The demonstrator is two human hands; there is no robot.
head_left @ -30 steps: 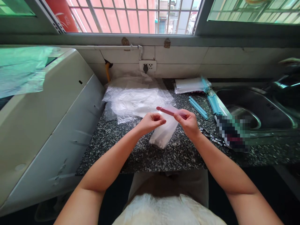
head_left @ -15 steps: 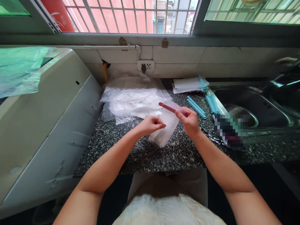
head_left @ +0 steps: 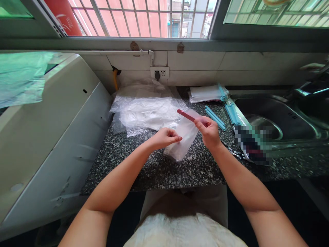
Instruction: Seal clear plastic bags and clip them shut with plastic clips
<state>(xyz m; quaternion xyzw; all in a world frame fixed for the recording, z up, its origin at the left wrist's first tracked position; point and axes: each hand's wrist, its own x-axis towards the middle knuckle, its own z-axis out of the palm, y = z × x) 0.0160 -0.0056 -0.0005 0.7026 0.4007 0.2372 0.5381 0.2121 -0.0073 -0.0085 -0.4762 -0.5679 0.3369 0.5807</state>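
Note:
My right hand [head_left: 209, 132] is closed around a slim red plastic bag clip [head_left: 186, 115], whose rounded end sticks out to the left. The clip lies across the top end of a small translucent plastic bag [head_left: 181, 151], which hangs down toward me just above the counter. My left hand [head_left: 167, 137] has its thumb and fingers pressed together on the left side of this bag, below the clip. Its fingertips lie over the bag's middle. The right end of the clip is hidden by my right hand.
A heap of clear plastic bags [head_left: 146, 109] covers the counter's left side. Blue strips [head_left: 215, 117] lie to the right, with more blue strips [head_left: 232, 114] by the sink rim [head_left: 243, 115]. Stacked bags [head_left: 205, 93] lie behind. A white metal cabinet [head_left: 74, 130] bounds the left.
My right hand has moved slightly right and toward me with the red clip and the bag's top. My left hand stays almost in place.

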